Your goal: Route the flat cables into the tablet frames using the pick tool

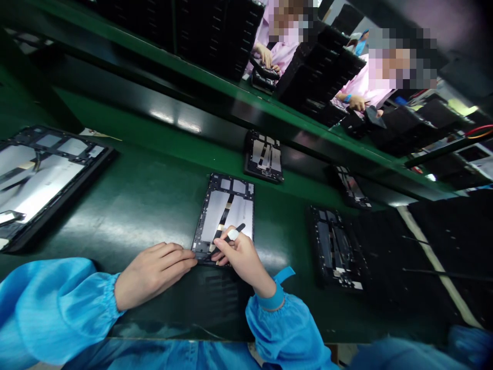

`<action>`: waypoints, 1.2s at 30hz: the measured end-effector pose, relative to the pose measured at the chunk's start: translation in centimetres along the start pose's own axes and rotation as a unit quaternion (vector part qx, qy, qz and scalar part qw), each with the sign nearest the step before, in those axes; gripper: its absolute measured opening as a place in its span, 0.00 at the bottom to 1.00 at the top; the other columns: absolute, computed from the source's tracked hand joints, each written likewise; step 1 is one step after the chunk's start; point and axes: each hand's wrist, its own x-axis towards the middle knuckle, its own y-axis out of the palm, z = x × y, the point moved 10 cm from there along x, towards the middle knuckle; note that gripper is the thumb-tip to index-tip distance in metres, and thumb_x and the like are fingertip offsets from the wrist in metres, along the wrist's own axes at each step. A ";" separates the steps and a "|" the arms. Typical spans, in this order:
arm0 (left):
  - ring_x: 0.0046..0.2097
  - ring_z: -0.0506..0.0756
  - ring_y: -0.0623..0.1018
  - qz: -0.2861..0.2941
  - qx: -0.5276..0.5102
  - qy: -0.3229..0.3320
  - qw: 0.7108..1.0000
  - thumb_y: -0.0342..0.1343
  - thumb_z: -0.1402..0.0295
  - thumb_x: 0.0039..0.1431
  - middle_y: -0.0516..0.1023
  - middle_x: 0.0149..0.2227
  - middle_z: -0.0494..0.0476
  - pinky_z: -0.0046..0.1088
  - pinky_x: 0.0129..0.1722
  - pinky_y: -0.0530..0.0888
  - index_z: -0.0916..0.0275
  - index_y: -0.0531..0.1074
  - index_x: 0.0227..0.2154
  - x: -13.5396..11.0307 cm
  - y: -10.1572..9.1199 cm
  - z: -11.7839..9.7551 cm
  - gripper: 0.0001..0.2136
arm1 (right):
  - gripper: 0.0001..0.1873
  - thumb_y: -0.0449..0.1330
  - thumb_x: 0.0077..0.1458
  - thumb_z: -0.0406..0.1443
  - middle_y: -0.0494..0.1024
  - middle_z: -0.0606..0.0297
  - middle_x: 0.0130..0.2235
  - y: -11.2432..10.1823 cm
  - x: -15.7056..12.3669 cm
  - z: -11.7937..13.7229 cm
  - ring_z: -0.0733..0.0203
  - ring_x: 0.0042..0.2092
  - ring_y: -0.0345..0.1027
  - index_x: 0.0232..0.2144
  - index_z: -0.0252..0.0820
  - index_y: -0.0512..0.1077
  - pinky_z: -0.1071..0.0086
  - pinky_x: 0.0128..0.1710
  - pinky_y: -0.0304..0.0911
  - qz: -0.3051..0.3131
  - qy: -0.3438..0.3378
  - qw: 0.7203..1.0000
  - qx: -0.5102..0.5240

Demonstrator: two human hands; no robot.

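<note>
An opened tablet (234, 208) lies face down in front of me, with a silver back plate, a black frame and a dark flat cable (228, 208) running down its middle. My right hand (241, 253) is closed on slim black tweezers (240, 227) over the tablet's lower part. Their tip is mostly hidden by my fingers, near the lower end of the cable. White wrapping shows on one finger. With fingers stretched out, my left hand (157, 270) rests on the table, its fingertips touching the tablet's lower left corner.
On the green table (134, 205) lie other opened tablets: a large-looking one (50, 174) at left, one behind (264, 156), one at right (334, 246) and another farther back (350, 187). Black trays (215, 36) are stacked beyond a ledge, where two people in pink work.
</note>
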 end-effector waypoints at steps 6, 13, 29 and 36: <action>0.45 0.54 0.77 -0.001 0.000 -0.002 1.000 0.50 0.76 0.73 0.81 0.46 0.54 0.32 0.44 0.73 0.62 0.71 0.50 0.1 -0.1 -0.1 0.09 | 0.22 0.66 0.52 0.53 0.76 0.71 0.21 0.1 0.1 -0.2 0.57 0.28 0.80 0.31 0.43 0.68 0.74 0.22 0.72 0.006 0.009 1.000 -0.004; 0.45 0.54 0.77 -0.003 0.001 0.002 1.000 0.49 0.76 0.73 0.81 0.46 0.53 0.32 0.44 0.74 0.62 0.72 0.50 0.1 -0.1 -0.1 0.09 | 0.21 0.66 0.52 0.52 0.75 0.70 0.21 0.2 0.1 -0.2 0.58 0.27 0.80 0.31 0.42 0.68 0.75 0.22 0.71 0.003 0.010 1.000 -0.002; 0.47 0.56 0.76 0.025 0.094 0.045 0.994 0.39 0.79 0.73 0.79 0.51 0.55 0.34 0.45 0.69 0.60 0.68 0.58 -0.8 0.8 -0.8 0.19 | 0.18 0.65 0.54 0.50 0.76 0.71 0.21 0.2 0.0 0.1 0.58 0.28 0.80 0.30 0.43 0.67 0.74 0.23 0.72 -0.004 0.011 1.000 -0.002; 0.49 0.58 0.75 0.048 0.115 0.057 0.991 0.38 0.80 0.71 0.80 0.50 0.56 0.35 0.45 0.69 0.59 0.68 0.58 -1.0 1.7 -0.6 0.21 | 0.15 0.63 0.59 0.47 0.79 0.66 0.27 -2.2 -1.8 0.9 0.57 0.30 0.80 0.31 0.43 0.68 0.74 0.22 0.70 -0.062 -0.050 0.997 -0.018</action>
